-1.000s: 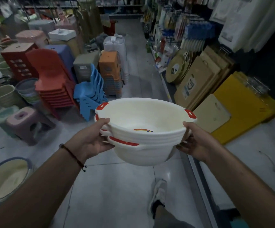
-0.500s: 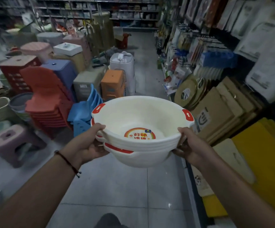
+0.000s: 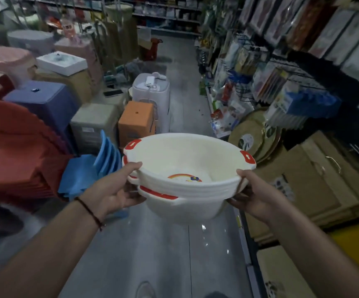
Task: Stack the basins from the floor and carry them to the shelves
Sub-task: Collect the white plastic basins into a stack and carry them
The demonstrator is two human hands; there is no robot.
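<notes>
The stacking looks done; the nested white basins [image 3: 187, 186] ride in mid-air over the aisle floor [image 3: 152, 244], left hand [image 3: 112, 190] and right hand [image 3: 258, 194] each clamped on the rim; reaching the shelves [image 3: 163, 16] remains.

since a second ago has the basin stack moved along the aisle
Yes. The basin stack, held in both hands, has gone forward down the aisle: the orange stool now sits just beyond its rim, and the blue chairs are alongside.

Single head-worn view, facing forward and down, close over aisle floor [image 3: 152, 244]
</notes>
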